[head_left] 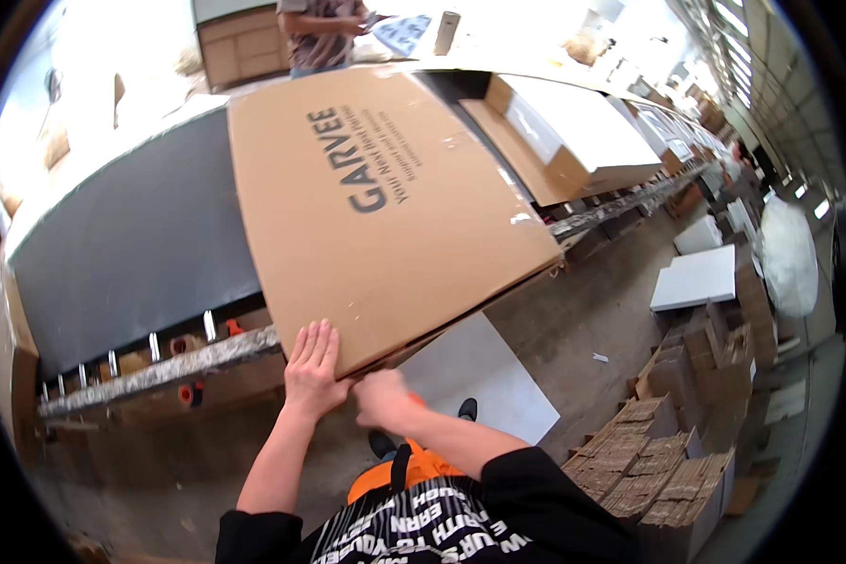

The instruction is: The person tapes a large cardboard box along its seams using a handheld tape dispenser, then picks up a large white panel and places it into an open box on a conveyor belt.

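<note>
Head view: left hand (312,371) lies flat, fingers spread, on the big cardboard box (376,202); right hand (383,399) pinches its near edge, so steady pressure should keep it square on the counter (136,244).

Big carton (376,207): matt brown cardboard (smooth, slightly scuffed); conveyor belt (132,244): dull dark rubber-like surface.

A plain brown cardboard box (376,207) printed with dark grey lettering is seen on a dark grey conveyor belt (132,254). A white panel (484,376) is seen on the grey-brown floor (583,301). A black top with white lettering (423,526) is worn over orange. Brown cardboard inserts (667,470) are stacked nearby.
</note>
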A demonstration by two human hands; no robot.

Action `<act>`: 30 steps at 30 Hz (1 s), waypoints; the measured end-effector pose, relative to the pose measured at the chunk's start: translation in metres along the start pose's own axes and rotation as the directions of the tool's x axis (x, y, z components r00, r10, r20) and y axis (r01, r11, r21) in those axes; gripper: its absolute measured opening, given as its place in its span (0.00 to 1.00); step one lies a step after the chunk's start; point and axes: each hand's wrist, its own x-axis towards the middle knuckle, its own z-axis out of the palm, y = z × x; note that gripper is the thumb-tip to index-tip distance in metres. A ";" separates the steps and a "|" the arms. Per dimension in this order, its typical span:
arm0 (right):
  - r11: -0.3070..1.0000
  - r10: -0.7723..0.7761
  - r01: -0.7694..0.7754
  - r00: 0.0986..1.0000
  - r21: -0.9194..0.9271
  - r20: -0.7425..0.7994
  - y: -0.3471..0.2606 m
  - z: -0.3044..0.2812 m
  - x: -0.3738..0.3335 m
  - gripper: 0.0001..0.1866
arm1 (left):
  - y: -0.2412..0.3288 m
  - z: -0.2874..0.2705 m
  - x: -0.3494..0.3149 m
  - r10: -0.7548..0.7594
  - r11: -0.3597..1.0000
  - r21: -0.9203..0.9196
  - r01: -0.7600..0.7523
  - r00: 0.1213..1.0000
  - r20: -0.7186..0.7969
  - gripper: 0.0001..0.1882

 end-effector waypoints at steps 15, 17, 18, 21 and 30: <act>-0.403 0.758 0.756 0.592 0.516 -0.274 0.299 0.074 -0.174 0.38 | -0.033 -0.003 -0.015 -0.475 0.649 -0.673 0.356 0.880 0.007 0.48; -0.484 0.755 0.771 0.607 0.415 -0.247 0.328 0.067 -0.161 0.37 | -0.053 0.010 -0.018 -0.615 -0.046 -0.964 0.263 0.753 0.235 0.41; -0.533 0.775 0.778 0.607 0.332 -0.177 0.338 0.064 -0.145 0.35 | -0.057 0.012 -0.019 -0.624 -0.253 -0.937 0.243 0.699 0.349 0.39; -0.666 0.707 0.728 0.686 0.163 -0.172 0.347 0.063 -0.077 0.26 | -0.112 0.043 -0.071 -0.572 -0.194 -0.957 0.215 0.768 0.288 0.40; -0.619 0.687 0.707 0.698 0.341 -0.202 0.406 0.002 -0.040 0.29 | 0.015 0.064 -0.015 -0.742 -0.187 -0.979 0.080 0.642 0.193 0.38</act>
